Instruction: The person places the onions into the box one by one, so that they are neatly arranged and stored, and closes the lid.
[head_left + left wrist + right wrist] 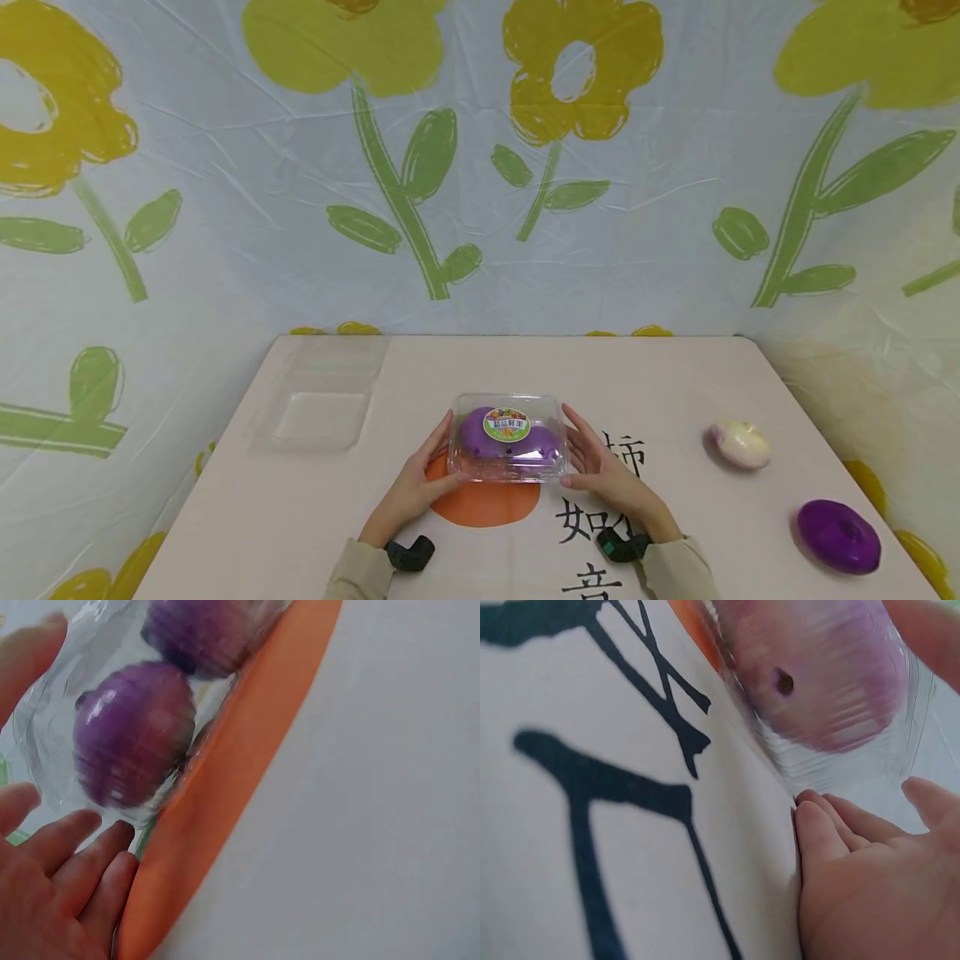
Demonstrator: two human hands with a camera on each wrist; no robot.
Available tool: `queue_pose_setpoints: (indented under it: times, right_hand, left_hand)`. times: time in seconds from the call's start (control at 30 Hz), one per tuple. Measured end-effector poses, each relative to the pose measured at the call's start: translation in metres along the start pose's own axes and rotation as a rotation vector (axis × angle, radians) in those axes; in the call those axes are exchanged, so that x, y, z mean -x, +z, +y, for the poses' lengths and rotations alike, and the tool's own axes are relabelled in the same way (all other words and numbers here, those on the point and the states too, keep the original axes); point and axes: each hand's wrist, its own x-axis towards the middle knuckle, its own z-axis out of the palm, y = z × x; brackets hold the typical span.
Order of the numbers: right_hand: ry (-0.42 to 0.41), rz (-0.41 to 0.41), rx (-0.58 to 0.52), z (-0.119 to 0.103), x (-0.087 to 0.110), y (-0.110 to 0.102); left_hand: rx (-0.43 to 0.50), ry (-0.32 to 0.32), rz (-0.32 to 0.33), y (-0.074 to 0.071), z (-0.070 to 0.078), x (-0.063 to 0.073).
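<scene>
A clear plastic clamshell box (507,468) stands at the middle of the table with its lid down. Through it show purple, onion-like round pieces (135,735), and a round fruit label (507,424) sits on the lid. On the box's left side rests my left hand (420,477), thumb by the near corner, the other fingertips along the side wall. My right hand (609,475) flanks the opposite side, its thumb at the near right corner. In the right wrist view, several of its fingers lie low against the table beside the box wall. Neither hand's fingers wrap around the box.
An open, clear clamshell container (318,417) lies at the left back. Toward the right are a pale, purple-tinged onion-like piece (740,444) and a purple oval one (838,537). The tablecloth (225,517) has black characters and an orange disc (487,506). Flowered sheeting (480,275) encloses the table.
</scene>
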Motion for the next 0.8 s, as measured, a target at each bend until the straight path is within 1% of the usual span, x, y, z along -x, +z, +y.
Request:
queue_pose_setpoints:
  times: [0.1, 0.27, 0.37, 0.5, 0.63, 0.7, 0.8]
  right_hand:
    - [0.017, 0.035, 0.01, -0.001, -0.001, 0.001]
    - [0.038, 0.086, 0.034, -0.002, -0.003, 0.004]
    - [0.035, 0.109, 0.048, -0.001, -0.007, 0.005]
    - [0.028, 0.125, 0.016, 0.0, -0.015, 0.006]
    - [0.062, 0.178, -0.03, -0.001, -0.023, 0.008]
    - [0.076, 0.214, -0.048, -0.001, -0.029, 0.009]
    - [0.1, 0.293, -0.038, -0.002, -0.038, 0.012]
  left_hand:
    - [-0.005, 0.001, 0.006, 0.001, 0.0, -0.002]
    - [0.004, -0.028, 0.026, 0.003, -0.002, -0.006]
    - [0.028, -0.018, 0.045, 0.004, -0.002, -0.011]
    - [0.048, 0.006, 0.081, 0.005, -0.002, -0.02]
    - [0.052, 0.018, 0.114, 0.007, -0.004, -0.032]
    - [0.055, 0.026, 0.114, 0.006, 0.004, -0.036]
    - [0.104, 0.036, 0.108, 0.003, 0.015, -0.043]
